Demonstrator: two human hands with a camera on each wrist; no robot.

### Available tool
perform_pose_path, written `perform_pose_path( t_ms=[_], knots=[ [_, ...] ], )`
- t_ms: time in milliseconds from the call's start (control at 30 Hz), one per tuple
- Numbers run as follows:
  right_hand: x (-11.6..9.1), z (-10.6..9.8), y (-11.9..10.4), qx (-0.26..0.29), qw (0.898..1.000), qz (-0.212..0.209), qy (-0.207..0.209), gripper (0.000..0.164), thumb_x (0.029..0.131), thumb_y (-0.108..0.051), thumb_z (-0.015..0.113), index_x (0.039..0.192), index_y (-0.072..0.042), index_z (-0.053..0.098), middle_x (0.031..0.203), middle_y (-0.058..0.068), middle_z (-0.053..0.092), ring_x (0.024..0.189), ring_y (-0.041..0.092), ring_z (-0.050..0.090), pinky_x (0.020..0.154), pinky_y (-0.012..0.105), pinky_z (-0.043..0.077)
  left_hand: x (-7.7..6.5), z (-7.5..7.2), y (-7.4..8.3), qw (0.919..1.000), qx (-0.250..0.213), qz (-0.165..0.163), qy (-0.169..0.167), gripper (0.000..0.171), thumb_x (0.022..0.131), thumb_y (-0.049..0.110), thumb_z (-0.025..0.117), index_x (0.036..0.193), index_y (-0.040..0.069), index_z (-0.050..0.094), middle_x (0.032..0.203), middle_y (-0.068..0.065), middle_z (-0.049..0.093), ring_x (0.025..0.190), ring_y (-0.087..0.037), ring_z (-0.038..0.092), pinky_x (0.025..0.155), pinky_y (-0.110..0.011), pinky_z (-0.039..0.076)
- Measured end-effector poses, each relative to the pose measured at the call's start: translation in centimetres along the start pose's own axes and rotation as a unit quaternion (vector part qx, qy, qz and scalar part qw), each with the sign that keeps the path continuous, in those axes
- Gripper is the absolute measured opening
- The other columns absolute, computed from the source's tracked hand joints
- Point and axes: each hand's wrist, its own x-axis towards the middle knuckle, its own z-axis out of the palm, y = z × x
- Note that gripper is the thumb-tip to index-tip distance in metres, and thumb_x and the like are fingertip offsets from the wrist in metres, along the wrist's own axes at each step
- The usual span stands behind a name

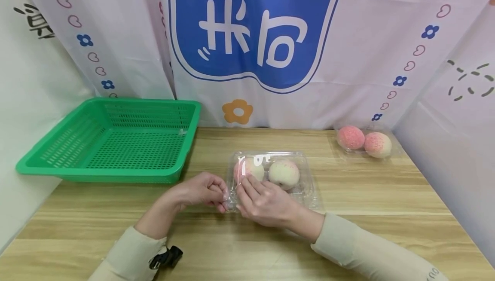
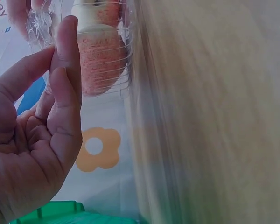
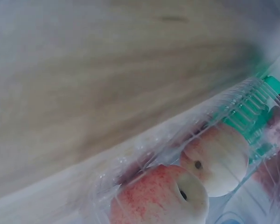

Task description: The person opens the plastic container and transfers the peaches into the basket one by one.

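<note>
A clear plastic clamshell box (image 1: 307,190) lies on the table in the head view. Inside it are two peaches, a pink-flushed one (image 1: 251,167) on the left and a paler one (image 1: 285,174) on the right. My left hand (image 1: 205,190) pinches the box's near left corner between thumb and forefinger. In the left wrist view, clear plastic (image 2: 42,25) shows at those fingertips. My right hand (image 1: 267,201) reaches over the front of the box, its extended fingers resting on the lid and partly hiding the left peach. The right wrist view shows the ribbed box wall (image 3: 245,109) close up.
A green plastic basket (image 1: 104,172) stands at the left on the wooden table (image 1: 239,251). Another clear box with two pink peaches (image 1: 351,138) sits at the back right. A printed cloth (image 1: 328,105) hangs behind the table, with white walls at both sides.
</note>
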Motion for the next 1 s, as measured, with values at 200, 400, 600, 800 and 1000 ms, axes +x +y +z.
perform_pose_path(
  t_ms=[200, 400, 600, 800, 1000],
  knots=[
    [0.0, 0.2, 0.0, 0.0, 1.0, -0.002, 0.017, 0.044, 0.102, -0.029, 0.036, 0.099, -0.004, 0.072, 0.097, 0.013, 0.077, 0.091, 0.025, 0.076, 0.062, 0.026, 0.059, -0.1, 0.0, 0.1, 1.0, 0.008, 0.003, 0.006, 0.014, 0.089, -0.004, 0.057, 0.099, -0.01, 0.063, 0.082, -0.013, 0.075, 0.072, -0.015, 0.072, 0.071, -0.031, 0.058],
    [0.3, 0.4, 0.2, 0.003, 0.999, 0.006, 0.04, 0.042, 0.101, -0.028, 0.038, 0.096, -0.005, 0.073, 0.092, 0.011, 0.077, 0.085, 0.023, 0.076, 0.059, 0.026, 0.059, 0.1, 0.0, 0.2, 0.9996, 0.02, 0.016, 0.014, 0.013, 0.088, -0.003, 0.056, 0.096, -0.01, 0.064, 0.077, -0.009, 0.074, 0.067, -0.012, 0.068, 0.062, -0.024, 0.052],
    [0.4, 0.3, 0.2, 0.01, 0.999, 0.023, 0.029, 0.037, 0.098, -0.033, 0.048, 0.095, -0.007, 0.074, 0.093, 0.009, 0.078, 0.088, 0.022, 0.076, 0.065, 0.027, 0.06, 0.1, -0.1, 0.5, 0.9996, 0.025, -0.001, 0.013, 0.013, 0.089, -0.002, 0.056, 0.096, -0.009, 0.064, 0.078, -0.009, 0.074, 0.072, -0.015, 0.071, 0.069, -0.029, 0.056],
    [0.1, -0.2, 0.2, 0.033, 0.998, 0.048, 0.007, 0.039, 0.091, -0.043, 0.061, 0.102, -0.009, 0.075, 0.101, 0.008, 0.077, 0.095, 0.021, 0.075, 0.071, 0.027, 0.06, -0.2, -0.3, 0.2, 0.9995, 0.027, -0.014, -0.001, 0.015, 0.093, 0.006, 0.058, 0.101, -0.005, 0.062, 0.086, -0.014, 0.075, 0.078, -0.02, 0.073, 0.076, -0.036, 0.058],
    [-0.1, -1.3, 0.4, 0.077, 0.993, 0.082, -0.022, 0.05, 0.084, -0.051, 0.071, 0.113, -0.01, 0.074, 0.113, 0.007, 0.075, 0.104, 0.022, 0.073, 0.077, 0.028, 0.06, -0.3, -0.4, -0.2, 0.9998, 0.014, -0.011, -0.008, 0.019, 0.096, 0.013, 0.059, 0.107, -0.002, 0.057, 0.089, -0.014, 0.075, 0.08, -0.021, 0.072, 0.07, -0.032, 0.054]
  ],
)
